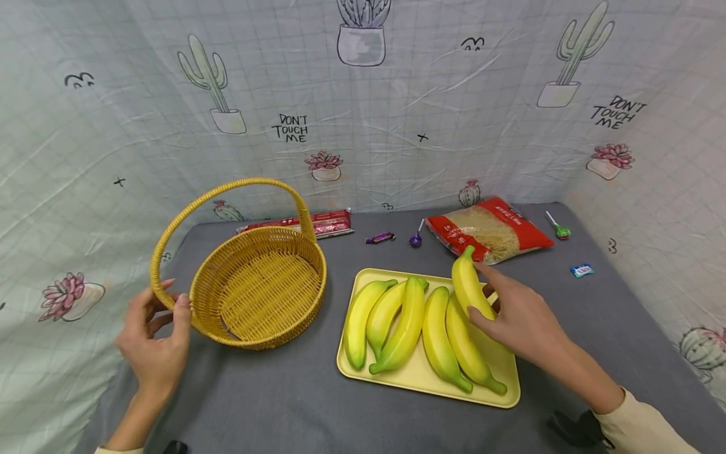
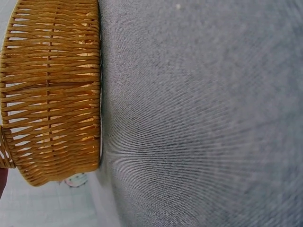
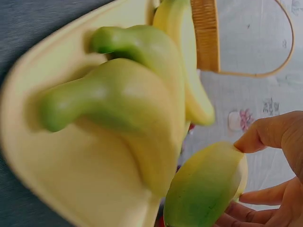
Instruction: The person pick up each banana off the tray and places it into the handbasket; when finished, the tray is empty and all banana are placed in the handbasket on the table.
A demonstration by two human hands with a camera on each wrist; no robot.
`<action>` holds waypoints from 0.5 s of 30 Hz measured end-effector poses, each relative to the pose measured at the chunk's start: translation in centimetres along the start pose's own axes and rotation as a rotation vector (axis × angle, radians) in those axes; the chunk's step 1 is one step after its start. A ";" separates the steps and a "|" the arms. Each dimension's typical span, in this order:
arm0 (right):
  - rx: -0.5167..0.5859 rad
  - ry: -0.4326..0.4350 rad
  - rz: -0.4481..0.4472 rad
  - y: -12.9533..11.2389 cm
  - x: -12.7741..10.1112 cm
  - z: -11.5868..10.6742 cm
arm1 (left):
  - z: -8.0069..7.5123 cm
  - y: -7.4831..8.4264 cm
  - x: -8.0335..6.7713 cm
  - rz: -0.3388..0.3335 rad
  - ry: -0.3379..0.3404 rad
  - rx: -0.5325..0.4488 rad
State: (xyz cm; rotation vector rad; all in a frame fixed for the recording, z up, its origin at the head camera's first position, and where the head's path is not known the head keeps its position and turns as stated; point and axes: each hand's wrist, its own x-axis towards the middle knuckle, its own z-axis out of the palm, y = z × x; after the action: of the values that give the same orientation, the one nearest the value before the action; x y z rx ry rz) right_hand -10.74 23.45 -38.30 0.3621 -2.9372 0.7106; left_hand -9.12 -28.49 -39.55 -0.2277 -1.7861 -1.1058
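Observation:
A yellow wicker basket (image 1: 272,293) with a tall hoop handle stands at the left on the grey cloth. My left hand (image 1: 154,347) holds the near-left base of that handle, thumb in front of it. In the left wrist view only the woven side of the basket (image 2: 52,90) and a sliver of finger show. My right hand (image 1: 522,315) pinches a banana (image 1: 469,284) between thumb and fingers, tilted above the right part of a pale yellow tray (image 1: 408,383). Several other bananas (image 1: 405,325) lie side by side on the tray.
Behind the tray lies a red-and-clear food packet (image 1: 488,230). A purple lollipop (image 1: 416,239), a purple-wrapped candy (image 1: 380,238), a green lollipop (image 1: 561,231) and a blue packet (image 1: 581,270) lie nearby. A long red packet (image 1: 334,222) lies behind the basket.

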 end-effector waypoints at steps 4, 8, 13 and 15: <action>0.004 0.001 -0.048 -1.4 1.0 -0.1 | 0.0 -0.1 -0.1 -0.006 0.006 -0.008; 0.007 0.002 -0.095 -2.8 2.1 -0.1 | -0.2 -0.1 -0.1 -0.009 -0.006 0.005; -0.005 0.000 -0.181 -4.4 3.8 0.2 | -0.3 -0.2 -0.2 0.001 -0.019 0.021; -0.022 -0.009 -0.211 -5.2 4.5 0.4 | -0.3 -0.1 -0.2 -0.002 -0.017 0.022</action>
State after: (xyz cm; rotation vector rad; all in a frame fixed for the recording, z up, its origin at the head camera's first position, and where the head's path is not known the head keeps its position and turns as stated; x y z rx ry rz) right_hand -13.82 17.85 -35.70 0.6627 -2.8546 0.6484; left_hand -8.88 -28.74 -39.73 -0.2228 -1.8133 -1.0875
